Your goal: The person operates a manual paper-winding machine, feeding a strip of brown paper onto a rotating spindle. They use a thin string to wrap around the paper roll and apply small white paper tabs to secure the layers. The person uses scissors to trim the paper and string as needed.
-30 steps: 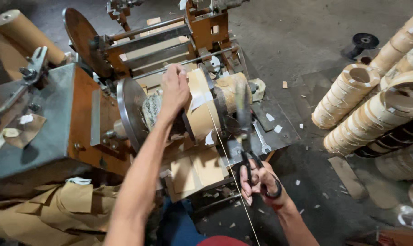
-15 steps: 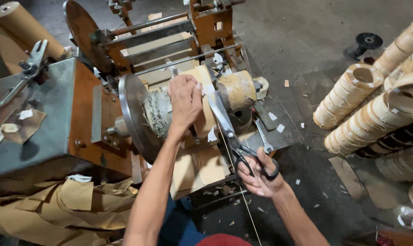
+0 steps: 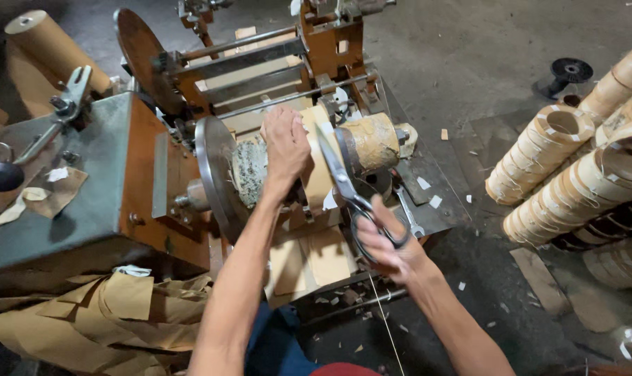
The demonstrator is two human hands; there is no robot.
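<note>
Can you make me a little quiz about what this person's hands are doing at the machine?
1. True or false: the right hand holds scissors.
2. What does the left hand press on? A) the paper roll on the machine B) the stacked rings C) the black knob
3. Which way do the scissor blades point?

Key: 1 true. 2 A. 3 Up and away from the person, toward the roll.
</note>
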